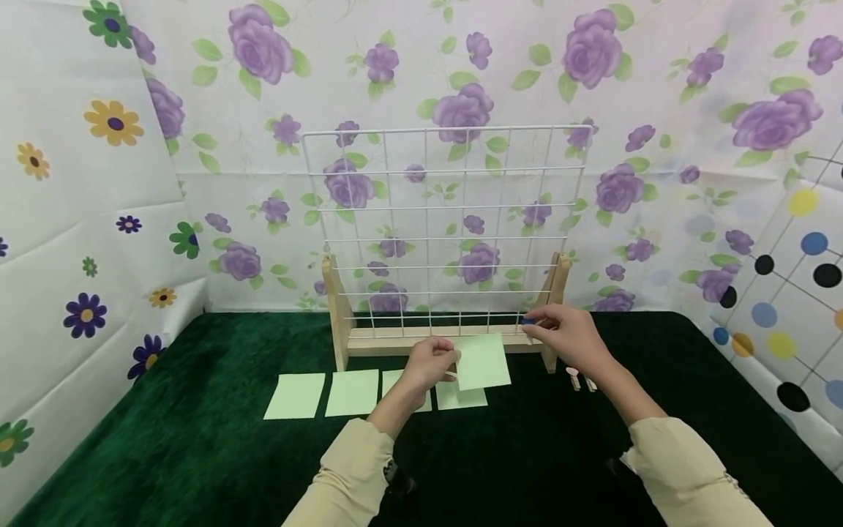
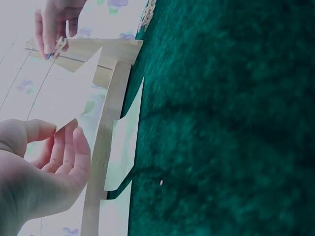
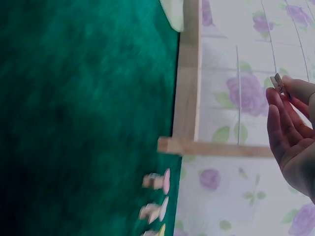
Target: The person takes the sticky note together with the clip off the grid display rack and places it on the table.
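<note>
My left hand point(image 1: 429, 366) pinches the left edge of a pale green paper sheet point(image 1: 484, 362) between thumb and fingers. The sheet is raised in front of the lower part of a white wire grid point(image 1: 426, 208), which stands upright in a wooden base point(image 1: 395, 343). To the right of the sheet, my right hand point(image 1: 571, 337) pinches a small wooden clothespin point(image 3: 278, 83) between thumb and fingertips. A bit of blue shows on this clothespin in the head view. It is close to the grid's lower right corner.
More pale green sheets point(image 1: 294, 396) lie in a row on the dark green cloth point(image 1: 197, 439) before the stand, the rightmost partly covered by the raised sheet. Several clothespins point(image 3: 156, 182) with coloured tops sit right of the stand. Floral sheeting point(image 1: 263, 197) hangs behind the grid.
</note>
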Action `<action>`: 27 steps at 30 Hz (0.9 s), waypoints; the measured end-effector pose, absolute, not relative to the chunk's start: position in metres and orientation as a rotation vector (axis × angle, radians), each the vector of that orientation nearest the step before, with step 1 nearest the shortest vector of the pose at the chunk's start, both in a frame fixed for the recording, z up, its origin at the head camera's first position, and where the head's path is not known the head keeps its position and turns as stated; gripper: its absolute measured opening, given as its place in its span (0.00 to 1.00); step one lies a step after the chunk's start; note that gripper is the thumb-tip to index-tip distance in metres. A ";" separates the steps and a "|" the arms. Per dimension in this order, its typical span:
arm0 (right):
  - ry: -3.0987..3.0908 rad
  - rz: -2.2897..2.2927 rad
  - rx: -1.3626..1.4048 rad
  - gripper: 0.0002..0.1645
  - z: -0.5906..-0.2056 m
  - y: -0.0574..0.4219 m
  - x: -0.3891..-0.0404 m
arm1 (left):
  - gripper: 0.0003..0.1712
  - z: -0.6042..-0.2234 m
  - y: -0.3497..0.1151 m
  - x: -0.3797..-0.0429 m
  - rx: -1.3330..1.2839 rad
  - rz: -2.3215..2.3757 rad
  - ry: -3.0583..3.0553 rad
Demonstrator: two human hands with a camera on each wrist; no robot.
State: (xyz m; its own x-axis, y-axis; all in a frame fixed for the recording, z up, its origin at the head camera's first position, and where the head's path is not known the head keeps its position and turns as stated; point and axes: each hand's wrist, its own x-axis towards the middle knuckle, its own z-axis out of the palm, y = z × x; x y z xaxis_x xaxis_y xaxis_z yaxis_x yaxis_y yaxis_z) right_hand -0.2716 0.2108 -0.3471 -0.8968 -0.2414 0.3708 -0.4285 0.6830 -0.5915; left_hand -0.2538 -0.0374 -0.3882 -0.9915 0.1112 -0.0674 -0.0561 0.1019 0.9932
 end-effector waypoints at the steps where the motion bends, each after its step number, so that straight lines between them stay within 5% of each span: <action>1: -2.636 1.021 0.530 0.12 -0.348 0.215 -0.271 | 0.11 -0.388 -0.036 -0.253 0.062 2.012 2.237; 27: -2.893 1.005 0.174 0.27 -0.385 0.337 -0.273 | 0.02 -0.386 0.000 -0.261 0.055 1.727 2.384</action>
